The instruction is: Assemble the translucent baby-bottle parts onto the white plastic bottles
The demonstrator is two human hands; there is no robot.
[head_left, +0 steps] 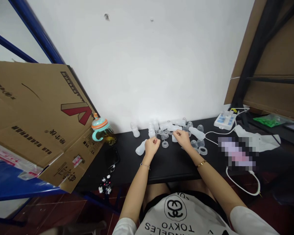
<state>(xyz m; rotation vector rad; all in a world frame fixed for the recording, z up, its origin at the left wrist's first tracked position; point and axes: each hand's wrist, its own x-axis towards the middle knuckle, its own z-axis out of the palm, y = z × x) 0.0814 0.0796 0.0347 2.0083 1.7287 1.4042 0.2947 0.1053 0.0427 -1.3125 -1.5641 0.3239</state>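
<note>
My left hand (152, 146) is closed around one end of a frosted white baby bottle (140, 148), whose rounded body sticks out to the left. My right hand (183, 137) is closed too, a short way to the right, with its fingers curled down; what they hold is hidden. A small whitish piece (174, 138) shows just beside those fingertips. On the black table (165, 164) between the hands lies a clear ring (165, 144). Behind the hands are clear caps (164, 134) and more frosted bottles (152, 130), some upright and some lying.
At the left stand a teal-lidded jug (104, 132), a dark phone (112, 157) with a charm and a large cardboard box (39, 114). On the right are another bottle (197, 133), a clear ring (203, 150), a power strip (225, 120), white cables and a blurred-out device (236, 153). A white wall (161, 65) closes the back.
</note>
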